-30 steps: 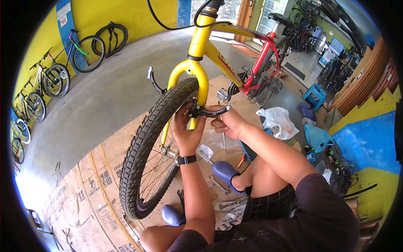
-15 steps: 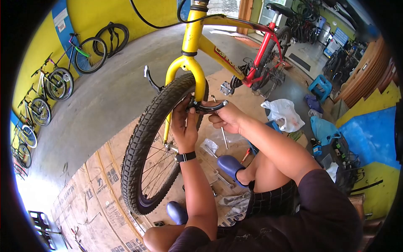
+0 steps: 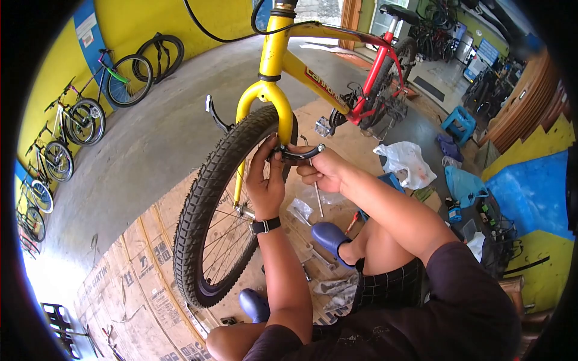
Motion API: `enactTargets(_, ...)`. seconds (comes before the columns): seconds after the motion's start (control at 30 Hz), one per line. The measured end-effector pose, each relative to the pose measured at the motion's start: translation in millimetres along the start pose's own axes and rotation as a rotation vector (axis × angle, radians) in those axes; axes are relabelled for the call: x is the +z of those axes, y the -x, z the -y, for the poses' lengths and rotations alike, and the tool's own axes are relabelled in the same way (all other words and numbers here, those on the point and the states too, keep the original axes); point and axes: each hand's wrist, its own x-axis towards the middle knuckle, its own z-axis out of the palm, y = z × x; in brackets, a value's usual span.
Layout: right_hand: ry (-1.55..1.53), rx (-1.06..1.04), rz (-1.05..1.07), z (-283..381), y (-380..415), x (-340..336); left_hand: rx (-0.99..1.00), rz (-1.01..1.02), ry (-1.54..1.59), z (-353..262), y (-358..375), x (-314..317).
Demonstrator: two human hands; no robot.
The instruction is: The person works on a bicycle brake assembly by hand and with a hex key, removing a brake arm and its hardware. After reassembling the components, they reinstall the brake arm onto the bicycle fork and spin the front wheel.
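Observation:
A bicycle with a yellow fork (image 3: 279,96) and a knobby front tire (image 3: 208,198) stands before me. At the fork's right leg, my left hand (image 3: 265,180) pinches the inner end of a black brake arm (image 3: 299,155), its wrist wearing a black-banded watch. My right hand (image 3: 325,168) is closed around the arm's outer part, its curled fingers also holding a thin metal hex key (image 3: 319,198) that points downward. A second brake arm (image 3: 218,114) sticks out at the tire's left side.
Flattened cardboard (image 3: 141,265) lies under the wheel. Wrenches (image 3: 322,257), a plastic packet (image 3: 300,209) and a white plastic bag (image 3: 408,163) lie to the right, near a blue stool (image 3: 459,124). Other bicycles (image 3: 87,120) line the yellow wall.
The fingers of my left hand have shifted slightly on the brake arm, and the hex key has moved a little to the left. The bicycle appears slightly lower left in view.

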Motion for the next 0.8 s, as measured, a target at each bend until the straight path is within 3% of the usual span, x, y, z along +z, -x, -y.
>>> enactTargets(0.27,-0.08,0.001,0.156,-2,-2,-14,0.074,0.051,0.018,4,-2,-3)
enactTargets(0.8,-0.061,-0.038,0.138,-6,-1,-11,0.086,-0.015,-0.006,9,3,3)
